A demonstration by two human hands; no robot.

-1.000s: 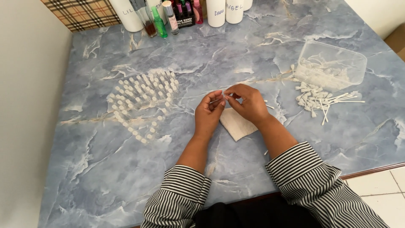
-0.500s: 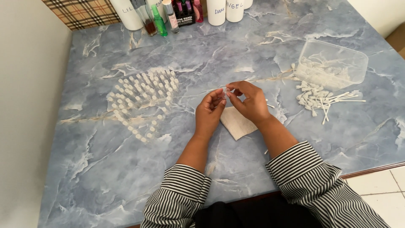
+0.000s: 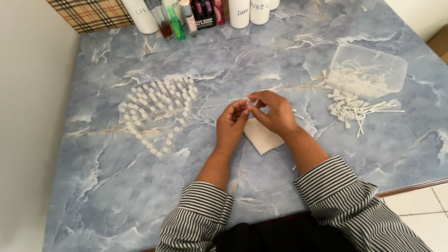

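My left hand [image 3: 232, 125] and my right hand [image 3: 275, 112] meet over the middle of the blue marbled table [image 3: 116, 196]. Together their fingertips pinch a tiny clear vial [image 3: 249, 101]; how each hand grips it is hard to make out. Under the hands lies a folded white cloth [image 3: 262, 137]. To the left stand several small clear vials with white caps [image 3: 158, 107], upright in a loose cluster. To the right lies a pile of white caps and thin white sticks [image 3: 355, 108].
A clear plastic tub [image 3: 368, 72] lies at the right with small white parts inside. White bottles [image 3: 247, 10] and small coloured bottles [image 3: 179, 18] line the far edge. A checked box [image 3: 91, 14] sits at the far left corner. A wall runs along the left.
Both hands have stayed together over the cloth, with the fingers shifting slightly around the small vial. Nothing else on the table has moved.
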